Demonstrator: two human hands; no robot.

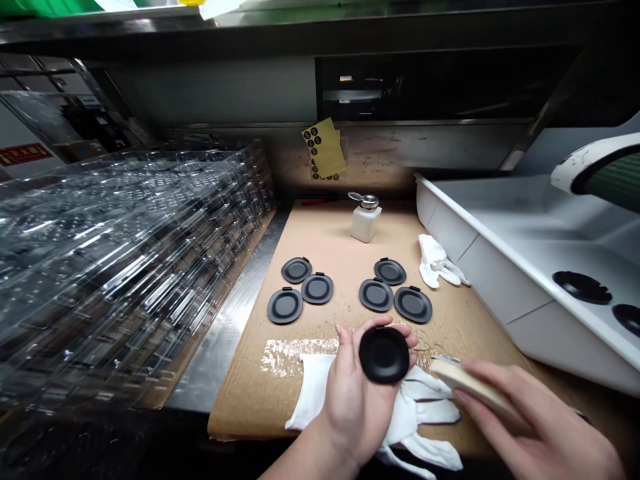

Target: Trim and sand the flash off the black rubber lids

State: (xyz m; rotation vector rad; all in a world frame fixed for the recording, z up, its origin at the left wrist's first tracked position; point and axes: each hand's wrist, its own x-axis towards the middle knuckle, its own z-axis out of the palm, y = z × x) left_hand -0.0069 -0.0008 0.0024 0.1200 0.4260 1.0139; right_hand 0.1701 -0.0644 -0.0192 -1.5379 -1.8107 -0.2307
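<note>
My left hand (350, 393), palm up, supports a round black disc (384, 355) with a raised rim, its fingers curled behind the edge. My right hand (537, 413) grips a cream-handled knife (473, 385) with a thin metal tip, held to the right of the disc and apart from it. The hand is slightly blurred. Beyond my hands lie several similar black discs with small tabs, in a left group (285, 305) and a right group (413, 304). A white glove (420, 410) lies partly hidden under my left hand.
Cardboard (345, 250) covers the worktop. A pump bottle (366, 220) and another white glove (436, 261) rest on it. Stacked clear plastic trays (125, 267) stand left; a white bin (475, 267) with black parts stands right. A yellow sticker sheet (326, 150) hangs behind.
</note>
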